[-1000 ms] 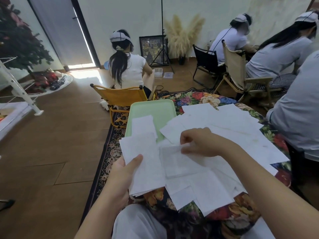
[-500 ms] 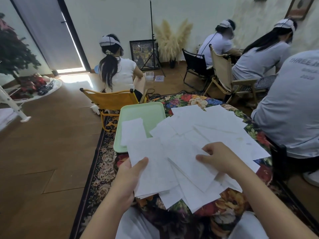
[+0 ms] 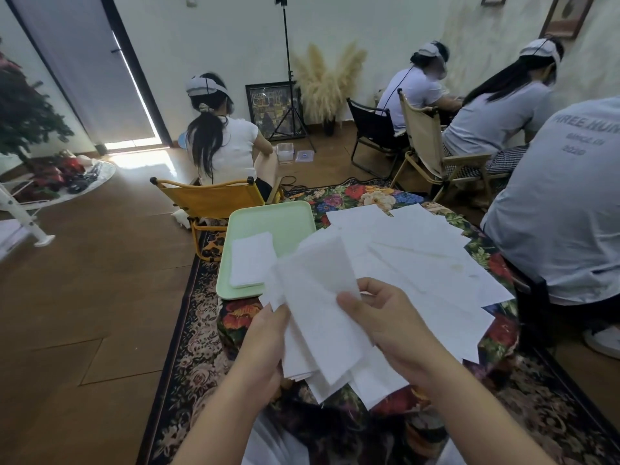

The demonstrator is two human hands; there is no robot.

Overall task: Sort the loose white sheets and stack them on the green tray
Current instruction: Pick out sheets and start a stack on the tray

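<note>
Head view: the left hand point(image 3: 268, 333) grips a gathered bundle of white sheets point(image 3: 302, 357) from below, its fingers curled behind the paper. The right hand point(image 3: 382, 317) pinches one sheet point(image 3: 318, 280) by thumb and fingers, laying it on that bundle just nearer than the green tray point(image 3: 288, 219). A small stack point(image 3: 251, 260) already lies on the tray; loose sheets point(image 3: 419, 256) spread to the tray's right over the floral-clothed surface point(image 3: 369, 199).

To do this well, square the edges before releasing, matching size.

Right of the tray, a seated person's grey shirt point(image 3: 563, 203) reads partly "THREE HUN" and "2020".
</note>
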